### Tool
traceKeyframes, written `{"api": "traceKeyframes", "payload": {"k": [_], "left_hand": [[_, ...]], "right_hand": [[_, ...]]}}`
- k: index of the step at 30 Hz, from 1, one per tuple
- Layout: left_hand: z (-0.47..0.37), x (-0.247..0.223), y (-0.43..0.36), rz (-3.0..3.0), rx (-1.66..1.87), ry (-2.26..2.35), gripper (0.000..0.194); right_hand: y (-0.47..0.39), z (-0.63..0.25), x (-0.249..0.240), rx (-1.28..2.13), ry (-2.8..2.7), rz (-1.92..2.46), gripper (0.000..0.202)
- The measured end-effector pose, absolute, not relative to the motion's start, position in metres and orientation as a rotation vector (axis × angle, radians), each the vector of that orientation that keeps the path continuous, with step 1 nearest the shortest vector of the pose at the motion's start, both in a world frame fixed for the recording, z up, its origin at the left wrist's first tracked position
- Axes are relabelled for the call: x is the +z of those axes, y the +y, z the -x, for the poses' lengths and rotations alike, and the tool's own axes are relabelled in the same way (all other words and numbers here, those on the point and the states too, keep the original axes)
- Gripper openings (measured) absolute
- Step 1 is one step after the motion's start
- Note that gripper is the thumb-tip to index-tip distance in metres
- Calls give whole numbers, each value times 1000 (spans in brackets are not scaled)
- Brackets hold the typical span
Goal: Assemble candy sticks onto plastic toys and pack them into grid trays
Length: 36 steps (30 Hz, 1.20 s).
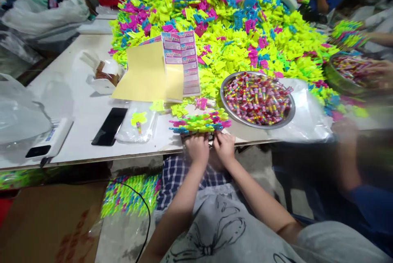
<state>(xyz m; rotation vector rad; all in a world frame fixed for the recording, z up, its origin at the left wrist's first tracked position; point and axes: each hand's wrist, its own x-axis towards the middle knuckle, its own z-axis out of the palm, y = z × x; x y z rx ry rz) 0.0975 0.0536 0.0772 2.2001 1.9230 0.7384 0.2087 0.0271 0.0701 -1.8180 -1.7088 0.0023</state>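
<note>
Both of the person's hands are at the near edge of the bench, side by side and just apart, with the left hand and the right hand bent, fingers curled in against the near side of a stack of plastic pieces. Whether either hand grips the stack, I cannot tell, as the fingertips are hidden. The stack, in yellow, pink and blue layers, sits at the bench edge directly beyond the fingers. Near it on the right stands a round metal bowl filled with small wrapped candies. To the left lie a clear bag with a yellow piece on it and a dark phone. Behind, printed cards and a yellow sheet lean against a large heap of loose pieces.
</note>
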Motion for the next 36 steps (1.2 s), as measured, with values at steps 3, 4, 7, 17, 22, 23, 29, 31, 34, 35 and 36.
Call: {"api": "traceKeyframes", "payload": {"k": [3, 4, 7, 17, 22, 23, 29, 31, 34, 35, 36], "left_hand": [[-93, 77, 54, -2223, 778, 1888, 25], [-91, 76, 54, -2230, 791, 1877, 24], [-88, 75, 54, -2244, 840, 1857, 22], [-88, 76, 53, -2227, 949, 1877, 22], [-90, 81, 50, -2172, 853, 1876, 17], [-91, 82, 50, -2160, 831, 1888, 17], [-95, 82, 51, -2122, 720, 1900, 16], [-95, 83, 50, -2120, 702, 1878, 16], [-94, 87, 49, -2099, 713, 1882, 18], [-93, 88, 49, -2091, 718, 1884, 18], [-92, 90, 48, -2085, 722, 1881, 18]], "right_hand": [[13, -219, 72, 31, -1643, 1669, 24], [10, -224, 73, 23, -1591, 1656, 24], [8, -240, 73, 25, -1479, 1728, 21], [43, -253, 69, 256, -1616, 1641, 21], [40, -250, 68, 92, -1672, 1678, 18], [39, -249, 68, 65, -1687, 1671, 18], [38, -249, 65, 101, -1701, 1647, 14], [38, -251, 65, 118, -1699, 1649, 12], [39, -251, 65, 140, -1677, 1658, 12], [39, -251, 65, 140, -1655, 1662, 12], [39, -251, 64, 137, -1630, 1664, 13]]}}
